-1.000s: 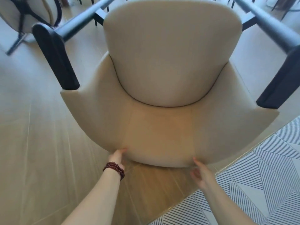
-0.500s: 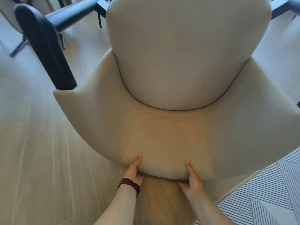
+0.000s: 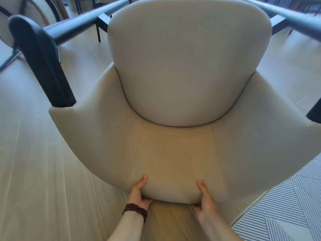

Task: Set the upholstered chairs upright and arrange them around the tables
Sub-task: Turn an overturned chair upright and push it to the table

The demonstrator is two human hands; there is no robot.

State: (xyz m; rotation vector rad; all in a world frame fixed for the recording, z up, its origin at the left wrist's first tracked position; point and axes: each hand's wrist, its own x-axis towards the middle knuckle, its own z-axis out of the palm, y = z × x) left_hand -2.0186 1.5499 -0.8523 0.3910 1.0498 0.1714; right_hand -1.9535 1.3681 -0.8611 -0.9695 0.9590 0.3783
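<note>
The cream upholstered chair with black legs (image 3: 182,101) lies tipped on the pale wood floor (image 3: 43,171), not yet upright. Your left hand (image 3: 139,193) and right hand (image 3: 205,200) have fingers clamped on its backrest's top edge; righting and placement remain.

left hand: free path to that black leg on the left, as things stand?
Probably yes, but not without letting go. The left hand is gripping the chair rim, as is the right hand. The black leg sticks out bare over open floor, nothing between.
</note>
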